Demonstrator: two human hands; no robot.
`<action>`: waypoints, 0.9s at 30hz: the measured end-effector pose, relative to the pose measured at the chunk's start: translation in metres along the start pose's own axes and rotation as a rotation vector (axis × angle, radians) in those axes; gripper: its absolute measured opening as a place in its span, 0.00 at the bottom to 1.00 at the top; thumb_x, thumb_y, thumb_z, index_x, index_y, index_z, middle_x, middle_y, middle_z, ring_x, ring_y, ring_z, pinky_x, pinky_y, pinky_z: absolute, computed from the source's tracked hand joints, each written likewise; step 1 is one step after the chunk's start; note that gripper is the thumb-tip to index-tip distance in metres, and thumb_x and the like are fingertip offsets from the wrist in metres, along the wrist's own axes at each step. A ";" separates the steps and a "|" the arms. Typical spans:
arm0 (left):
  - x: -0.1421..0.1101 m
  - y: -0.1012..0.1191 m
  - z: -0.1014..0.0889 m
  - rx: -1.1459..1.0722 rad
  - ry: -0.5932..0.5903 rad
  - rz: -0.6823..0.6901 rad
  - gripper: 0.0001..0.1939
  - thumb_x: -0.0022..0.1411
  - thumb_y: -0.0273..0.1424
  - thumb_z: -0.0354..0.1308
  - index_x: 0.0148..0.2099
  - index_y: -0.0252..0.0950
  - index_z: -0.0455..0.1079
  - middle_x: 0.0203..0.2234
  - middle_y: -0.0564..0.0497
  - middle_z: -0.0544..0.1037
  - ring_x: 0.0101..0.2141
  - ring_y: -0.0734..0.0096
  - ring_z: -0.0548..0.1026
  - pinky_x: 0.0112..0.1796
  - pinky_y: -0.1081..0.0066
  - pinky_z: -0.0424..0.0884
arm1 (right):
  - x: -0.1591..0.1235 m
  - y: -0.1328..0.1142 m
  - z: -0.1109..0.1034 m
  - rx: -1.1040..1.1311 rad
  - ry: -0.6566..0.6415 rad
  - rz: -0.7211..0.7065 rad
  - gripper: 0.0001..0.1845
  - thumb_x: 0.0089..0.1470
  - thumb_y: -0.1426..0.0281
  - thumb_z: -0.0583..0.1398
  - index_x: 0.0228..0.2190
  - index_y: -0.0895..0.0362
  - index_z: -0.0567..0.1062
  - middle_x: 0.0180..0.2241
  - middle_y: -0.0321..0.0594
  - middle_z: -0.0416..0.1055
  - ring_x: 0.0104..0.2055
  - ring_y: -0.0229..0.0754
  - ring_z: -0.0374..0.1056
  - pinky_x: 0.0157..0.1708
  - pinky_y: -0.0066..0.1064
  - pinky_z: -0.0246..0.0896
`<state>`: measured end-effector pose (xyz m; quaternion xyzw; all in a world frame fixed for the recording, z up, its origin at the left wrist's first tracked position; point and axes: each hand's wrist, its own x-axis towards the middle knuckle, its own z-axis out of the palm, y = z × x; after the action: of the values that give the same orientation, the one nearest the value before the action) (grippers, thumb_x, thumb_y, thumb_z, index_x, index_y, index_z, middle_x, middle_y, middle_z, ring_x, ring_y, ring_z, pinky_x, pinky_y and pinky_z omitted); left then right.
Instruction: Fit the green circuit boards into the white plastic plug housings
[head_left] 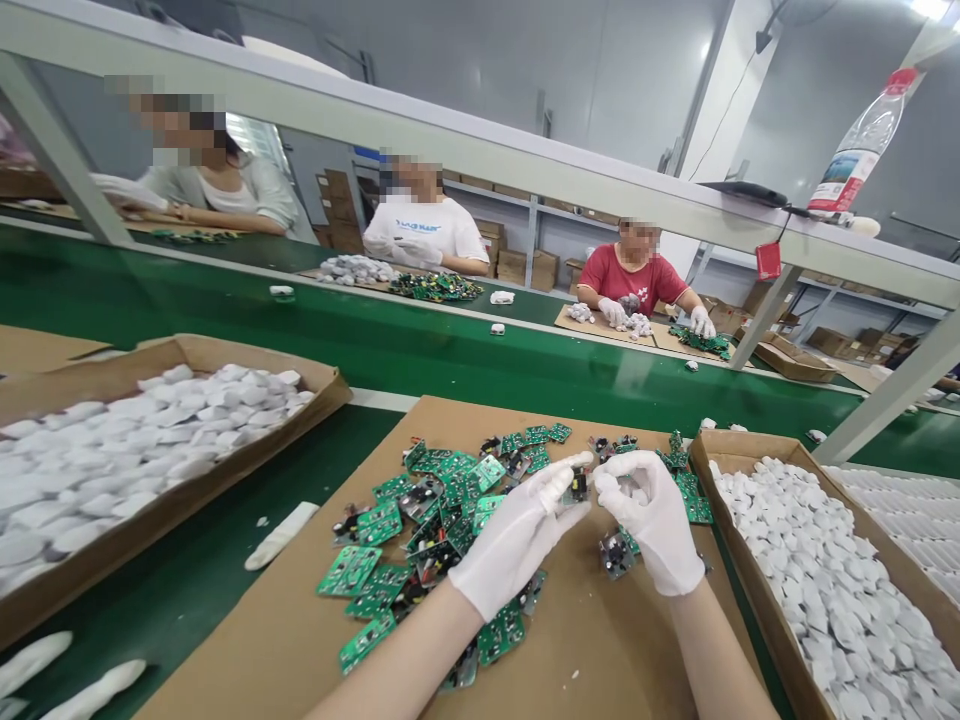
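White gloves cover both your hands, and between them they hide most of the small circuit board [578, 486] you hold above the cardboard sheet [285, 640] on the bench. Your left hand [517, 540] pinches the board's left edge with its fingertips; your right hand [651, 515] curls around something pale, too covered to make out. Only a dark sliver of the board shows, so you cannot tell its long axis or which way it faces. Loose green boards [442, 500] lie scattered beneath, and a box of white shells [825, 570] sits at your right
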<state>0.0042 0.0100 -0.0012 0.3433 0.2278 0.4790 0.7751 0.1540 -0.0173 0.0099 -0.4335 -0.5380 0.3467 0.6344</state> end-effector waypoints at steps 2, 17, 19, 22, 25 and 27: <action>0.001 -0.002 -0.002 -0.041 -0.018 0.015 0.16 0.58 0.42 0.64 0.45 0.40 0.80 0.53 0.45 0.74 0.59 0.55 0.64 0.54 0.62 0.70 | -0.001 0.001 0.000 -0.081 0.016 -0.018 0.09 0.48 0.68 0.68 0.32 0.55 0.75 0.33 0.38 0.77 0.32 0.37 0.70 0.30 0.27 0.65; -0.006 0.005 0.004 0.026 -0.009 0.033 0.21 0.51 0.41 0.71 0.47 0.39 0.79 0.47 0.44 0.79 0.51 0.55 0.73 0.53 0.59 0.71 | -0.007 0.009 0.003 -0.347 -0.024 -0.595 0.16 0.54 0.80 0.64 0.42 0.51 0.80 0.39 0.40 0.79 0.41 0.41 0.77 0.41 0.30 0.75; -0.007 0.005 0.005 0.028 -0.002 0.045 0.22 0.50 0.42 0.71 0.47 0.38 0.80 0.45 0.43 0.80 0.51 0.54 0.73 0.52 0.58 0.72 | -0.007 0.003 0.001 -0.376 -0.067 -0.626 0.18 0.55 0.79 0.62 0.44 0.50 0.81 0.41 0.42 0.80 0.42 0.42 0.77 0.43 0.31 0.75; -0.008 0.006 0.008 0.046 0.020 0.071 0.23 0.49 0.43 0.71 0.46 0.37 0.80 0.46 0.41 0.80 0.50 0.53 0.74 0.51 0.57 0.73 | -0.007 -0.001 0.001 -0.379 -0.061 -0.583 0.17 0.58 0.77 0.61 0.45 0.48 0.81 0.41 0.41 0.81 0.42 0.43 0.78 0.43 0.33 0.76; -0.010 0.008 0.012 0.087 0.041 0.074 0.24 0.49 0.42 0.71 0.46 0.36 0.80 0.48 0.40 0.80 0.49 0.52 0.75 0.51 0.56 0.73 | -0.007 0.000 0.003 -0.363 0.021 -0.544 0.15 0.58 0.77 0.62 0.41 0.47 0.83 0.38 0.40 0.81 0.38 0.44 0.78 0.40 0.34 0.77; -0.011 0.008 0.014 0.106 0.044 0.067 0.25 0.48 0.43 0.72 0.47 0.36 0.80 0.48 0.40 0.80 0.49 0.51 0.76 0.51 0.55 0.73 | -0.007 0.003 0.004 -0.369 0.054 -0.543 0.15 0.56 0.77 0.63 0.40 0.48 0.84 0.37 0.41 0.82 0.37 0.44 0.79 0.39 0.34 0.78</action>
<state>0.0044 -0.0020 0.0148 0.3805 0.2583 0.4995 0.7342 0.1486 -0.0219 0.0045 -0.3910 -0.6706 0.0499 0.6284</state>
